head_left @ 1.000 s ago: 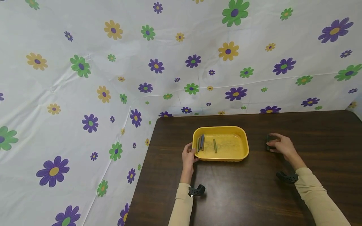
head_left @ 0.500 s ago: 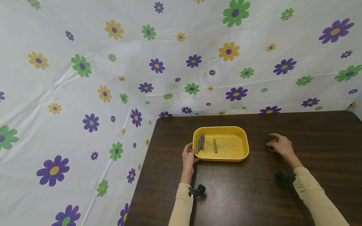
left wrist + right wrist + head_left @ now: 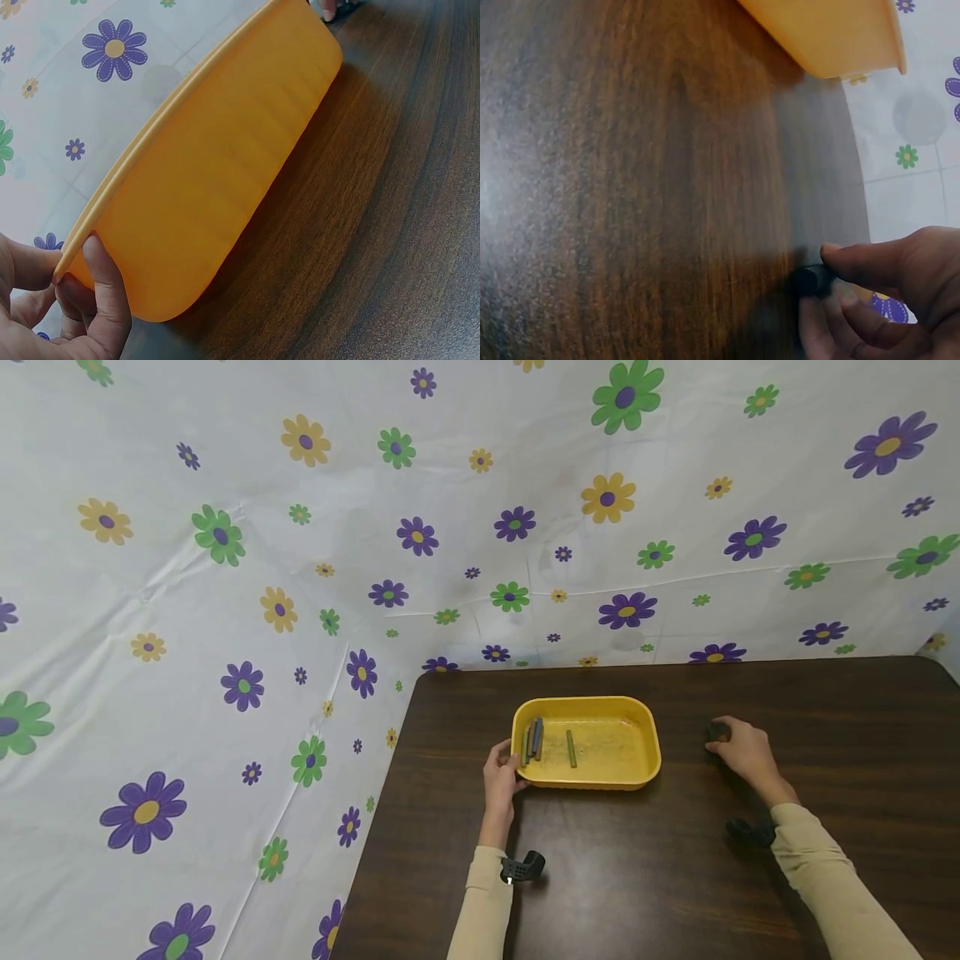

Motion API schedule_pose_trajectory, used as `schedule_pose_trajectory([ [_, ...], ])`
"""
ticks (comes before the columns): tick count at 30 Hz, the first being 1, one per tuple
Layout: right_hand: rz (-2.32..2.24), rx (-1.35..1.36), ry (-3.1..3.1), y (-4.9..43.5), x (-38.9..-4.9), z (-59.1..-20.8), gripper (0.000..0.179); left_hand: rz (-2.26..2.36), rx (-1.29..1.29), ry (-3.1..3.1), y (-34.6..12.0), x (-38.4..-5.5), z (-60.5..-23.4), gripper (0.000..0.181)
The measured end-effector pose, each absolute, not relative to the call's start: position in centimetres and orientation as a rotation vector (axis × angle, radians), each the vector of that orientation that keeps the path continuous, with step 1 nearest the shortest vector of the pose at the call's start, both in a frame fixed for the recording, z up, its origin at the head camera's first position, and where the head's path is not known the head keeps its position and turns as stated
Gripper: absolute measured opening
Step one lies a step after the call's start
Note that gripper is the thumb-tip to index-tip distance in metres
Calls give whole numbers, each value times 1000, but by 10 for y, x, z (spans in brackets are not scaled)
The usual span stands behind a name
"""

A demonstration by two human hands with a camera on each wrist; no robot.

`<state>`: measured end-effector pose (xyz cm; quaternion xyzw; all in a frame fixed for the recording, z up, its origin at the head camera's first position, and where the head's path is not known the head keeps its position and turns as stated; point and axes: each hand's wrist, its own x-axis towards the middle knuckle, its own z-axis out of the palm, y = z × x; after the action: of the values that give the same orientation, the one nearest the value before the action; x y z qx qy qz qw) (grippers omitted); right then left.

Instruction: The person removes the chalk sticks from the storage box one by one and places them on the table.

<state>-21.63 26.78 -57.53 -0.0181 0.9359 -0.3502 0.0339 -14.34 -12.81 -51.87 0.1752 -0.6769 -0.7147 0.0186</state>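
My left hand (image 3: pixel 499 781) grips the left end of a yellow plastic tray (image 3: pixel 637 777), its rim pinched between thumb and fingers in the left wrist view. Inside the tray, several slim dull-coloured sticks lie bunched at the left. A single olive-green stick (image 3: pixel 572 749) lies apart from them, nearer the middle. To the right of the tray, my right hand (image 3: pixel 750 752) pinches a small dark block (image 3: pixel 811 280) between thumb and fingers, low over the table. Much of that block is hidden by the fingers; its exact kind I cannot tell.
The dark wooden table (image 3: pixel 622 868) carries the tray and ends at a back edge. Behind and to the left hangs a white flower-print cloth (image 3: pixel 465 485). A black band with a camera mount (image 3: pixel 523 867) sits on the left wrist, and another on the right.
The right hand and forearm have shifted slightly left and turned, so less of the dark block shows in the head view. The left hand and tray have stayed put.
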Motion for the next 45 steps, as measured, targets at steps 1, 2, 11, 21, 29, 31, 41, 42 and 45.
schedule_pose_trajectory([
  [1,-1073,-50,2888,267,-215,-576,52,-2221,548,-2101,-128,-143,-519,39],
  [2,-1066,-49,2904,267,-215,-576,51,-2222,551,-2100,-128,-143,-519,39],
  [11,-1118,30,2967,270,-210,-577,43,-2234,539,-2082,-129,-143,-519,39],
  [21,-1236,113,2927,274,-208,-574,44,-2237,544,-2083,-130,-144,-521,39],
  [29,-1328,201,2838,267,-208,-561,51,-2243,546,-2077,-129,-142,-518,39],
  [31,-1408,219,2776,265,-208,-557,54,-2244,539,-2079,-129,-142,-517,39],
  [41,-1860,253,2441,247,-210,-535,61,-2220,564,-2086,-134,-157,-553,38],
  [42,-1885,242,2423,245,-209,-532,61,-2215,568,-2083,-134,-158,-556,38],
  [45,-1934,207,2386,239,-209,-523,61,-2208,576,-2075,-133,-158,-560,37],
])
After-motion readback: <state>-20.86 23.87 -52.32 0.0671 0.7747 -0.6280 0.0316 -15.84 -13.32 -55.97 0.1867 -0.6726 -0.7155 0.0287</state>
